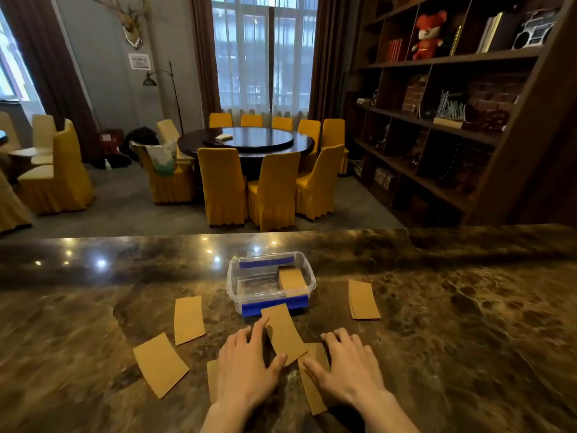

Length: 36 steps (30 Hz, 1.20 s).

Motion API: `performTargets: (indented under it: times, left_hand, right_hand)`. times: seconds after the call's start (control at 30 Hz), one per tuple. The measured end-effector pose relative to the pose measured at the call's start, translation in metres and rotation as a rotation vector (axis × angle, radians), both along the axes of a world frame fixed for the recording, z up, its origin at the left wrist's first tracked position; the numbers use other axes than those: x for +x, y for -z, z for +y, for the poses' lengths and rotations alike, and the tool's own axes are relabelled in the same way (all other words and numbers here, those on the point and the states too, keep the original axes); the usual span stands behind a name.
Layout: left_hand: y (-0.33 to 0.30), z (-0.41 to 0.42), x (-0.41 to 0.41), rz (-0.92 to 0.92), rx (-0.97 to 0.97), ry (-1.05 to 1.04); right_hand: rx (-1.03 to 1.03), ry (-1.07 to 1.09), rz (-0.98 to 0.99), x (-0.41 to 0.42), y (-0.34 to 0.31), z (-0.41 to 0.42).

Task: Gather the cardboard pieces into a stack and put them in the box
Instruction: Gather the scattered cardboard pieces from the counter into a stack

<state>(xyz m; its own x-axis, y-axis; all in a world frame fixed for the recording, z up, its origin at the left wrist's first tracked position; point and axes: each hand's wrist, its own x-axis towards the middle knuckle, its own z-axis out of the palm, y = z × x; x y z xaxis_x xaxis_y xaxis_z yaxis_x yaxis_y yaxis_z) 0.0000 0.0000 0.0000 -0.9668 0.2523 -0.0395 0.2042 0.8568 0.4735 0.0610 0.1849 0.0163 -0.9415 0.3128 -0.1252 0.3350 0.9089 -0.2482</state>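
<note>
Several tan cardboard pieces lie on the marble counter. A clear plastic box point(234, 282) with blue clips stands at the middle, with one cardboard piece point(292, 279) leaning inside. My left hand point(246, 367) pinches a cardboard piece point(284, 334) between thumb and fingers, just in front of the box. Under that piece lies another one point(313, 395), and my right hand point(349, 367) rests flat on it with fingers spread. My left hand partly hides a further piece point(212, 381). Loose pieces lie at the left point(189, 320), lower left point(160, 364) and right point(363, 300).
The brown marble counter point(452, 339) runs the full width, and its far edge lies just behind the box. Beyond it are a round dining table point(246, 140) with yellow chairs and a dark bookshelf point(452, 104) on the right.
</note>
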Motion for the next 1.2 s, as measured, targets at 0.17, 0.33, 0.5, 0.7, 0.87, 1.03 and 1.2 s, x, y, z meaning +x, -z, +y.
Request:
performTargets:
  times: [0.17, 0.33, 0.5, 0.7, 0.87, 1.03, 1.2]
  left_hand:
    - [0.009, 0.015, -0.007, -0.070, 0.104, -0.064]
    - [0.015, 0.026, -0.006, -0.052, 0.088, -0.073]
    - [0.013, 0.036, 0.003, 0.026, 0.149, -0.095]
    - [0.002, 0.038, 0.001, -0.007, 0.526, -0.123]
    - [-0.011, 0.038, -0.002, -0.125, 0.737, 0.005]
    - [-0.010, 0.045, 0.000, -0.142, 0.687, -0.014]
    - [0.002, 0.042, -0.007, -0.114, 0.010, 0.261]
  right_hand:
    - [0.019, -0.017, 0.004, 0.001, 0.010, 0.002]
    - [0.029, -0.021, 0.014, 0.002, 0.013, 0.001]
    - [0.052, -0.022, 0.040, 0.004, 0.017, 0.000]
    - [-0.118, 0.035, 0.157, 0.000, 0.009, 0.007]
    - [-0.700, 0.182, 0.349, -0.014, -0.009, 0.014]
    - [-0.826, 0.273, 0.374, -0.020, -0.009, 0.025]
    - [-0.959, 0.456, 0.380, -0.016, -0.005, 0.038]
